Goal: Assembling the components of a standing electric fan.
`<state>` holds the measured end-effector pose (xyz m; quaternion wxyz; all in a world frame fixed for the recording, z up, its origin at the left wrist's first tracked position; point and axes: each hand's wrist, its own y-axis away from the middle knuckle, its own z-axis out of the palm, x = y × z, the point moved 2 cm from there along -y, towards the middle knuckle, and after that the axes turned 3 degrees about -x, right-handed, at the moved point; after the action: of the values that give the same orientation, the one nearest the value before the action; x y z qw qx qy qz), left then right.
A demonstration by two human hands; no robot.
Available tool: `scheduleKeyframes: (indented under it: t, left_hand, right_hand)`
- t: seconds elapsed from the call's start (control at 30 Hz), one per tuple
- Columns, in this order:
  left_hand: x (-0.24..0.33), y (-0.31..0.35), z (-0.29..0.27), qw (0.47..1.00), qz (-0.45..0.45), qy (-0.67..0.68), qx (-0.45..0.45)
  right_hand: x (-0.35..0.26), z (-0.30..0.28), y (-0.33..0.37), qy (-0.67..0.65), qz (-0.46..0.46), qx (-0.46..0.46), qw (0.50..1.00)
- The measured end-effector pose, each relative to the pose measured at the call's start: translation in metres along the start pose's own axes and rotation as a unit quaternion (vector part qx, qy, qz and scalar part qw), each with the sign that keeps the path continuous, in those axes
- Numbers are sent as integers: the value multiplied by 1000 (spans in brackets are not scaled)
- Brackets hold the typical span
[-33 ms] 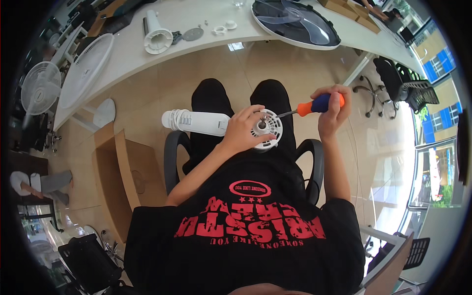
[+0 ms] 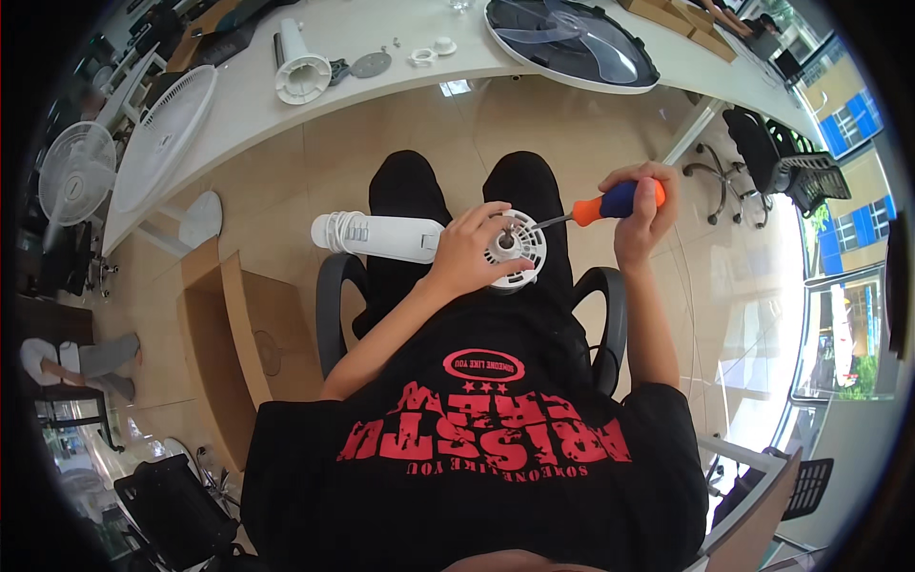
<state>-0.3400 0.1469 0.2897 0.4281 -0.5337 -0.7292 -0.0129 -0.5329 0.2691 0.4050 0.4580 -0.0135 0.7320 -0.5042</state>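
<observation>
On my lap lies a white fan motor head [image 2: 527,250] with a slotted round face and a metal shaft at its centre. It joins a long white stand section [image 2: 400,238] with a coiled white cord [image 2: 341,233] at its left end. My left hand [image 2: 467,250] is closed round the motor head, thumb and fingers on its face. In my right hand [image 2: 645,214] is a screwdriver [image 2: 618,202] with an orange and blue handle. Its shank slants down left, and the tip meets the upper right rim of the motor head; whether it sits on a screw is too small to tell.
Ahead stands a white table [image 2: 419,88] bearing a white tubular base part [image 2: 303,78], a grey disc [image 2: 372,65], small white rings and transparent fan blades [image 2: 572,38] in a round cover. A white fan grille [image 2: 167,138] leans at left. An open cardboard box [image 2: 272,329] stands beside my chair [image 2: 340,300].
</observation>
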Motion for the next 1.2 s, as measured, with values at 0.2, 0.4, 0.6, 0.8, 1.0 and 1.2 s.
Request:
scheduleKeyframes:
  t: [0.2,0.4,0.6,0.8,1.0,1.2]
  left_hand:
    - [3,1,5,1000,-7,6,-5]
    - [4,2,4,1000,-12,-3,3]
    - [4,2,3,1000,-9,-9,7]
    - [5,5,3,1000,-8,1,10]
    - [5,5,4,1000,-8,-4,6]
    - [2,-2,5,1000,0,6,18]
  right_hand:
    - [5,3,11,16,13,-60,998]
    - [13,11,12,12,38,-100,994]
    - [13,15,11,27,37,-108,993]
    - [11,14,11,37,31,-109,993]
    - [-1,20,-12,106,-39,-196,974]
    - [2,33,-13,18,6,-192,981]
